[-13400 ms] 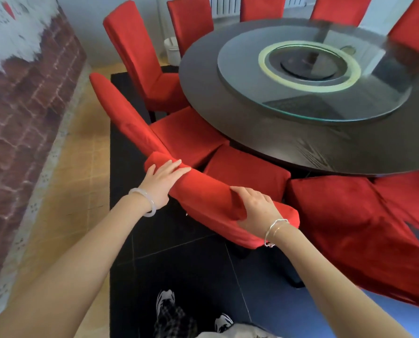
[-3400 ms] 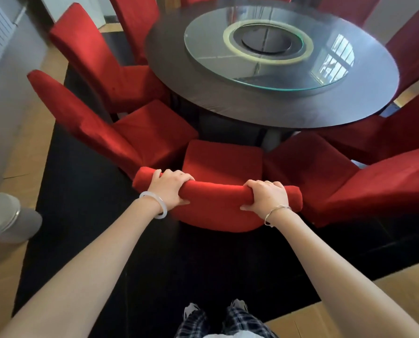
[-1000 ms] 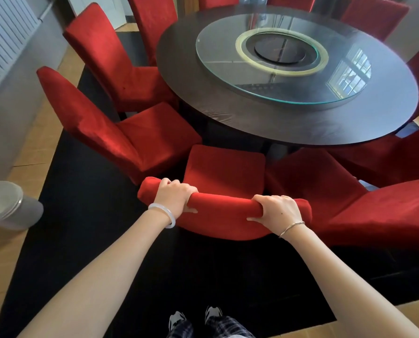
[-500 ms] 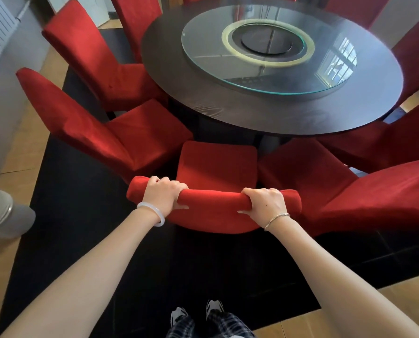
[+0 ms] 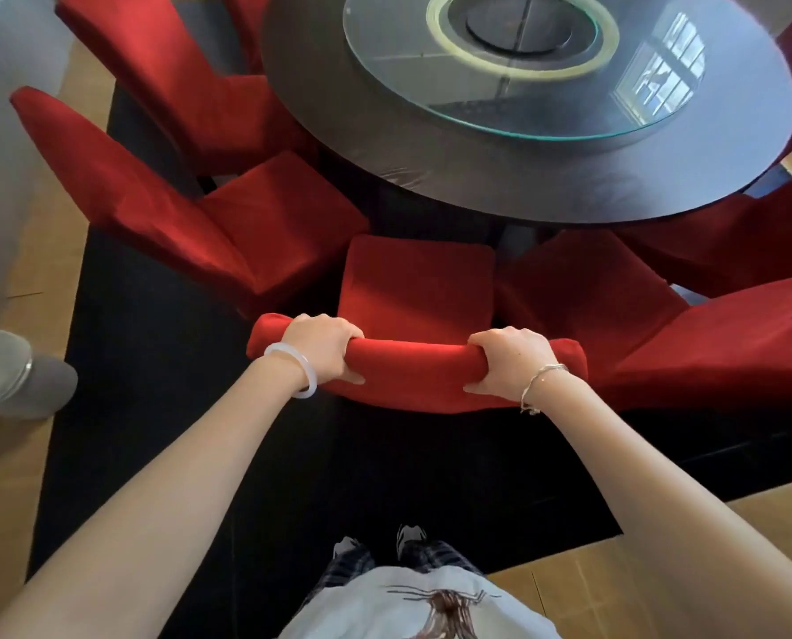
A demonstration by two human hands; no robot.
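A red fabric-covered chair (image 5: 417,288) stands straight in front of me, its seat pointing at the round dark table (image 5: 500,177). My left hand (image 5: 322,350) grips the left end of the chair's top rail, fingers curled over it. My right hand (image 5: 511,362) grips the rail toward its right end in the same way. The seat's front edge lies close to the table's rim.
More red chairs crowd both sides: one (image 5: 177,214) on the left, one (image 5: 707,334) on the right. A glass turntable (image 5: 523,76) sits on the table. A grey lidded bin (image 5: 11,371) stands at the left. Black carpet (image 5: 154,408) covers the floor under me.
My hands keep the same grip on the rail. The chair sits a little nearer the table than half a second ago, and my view has tilted down, showing my shirt.
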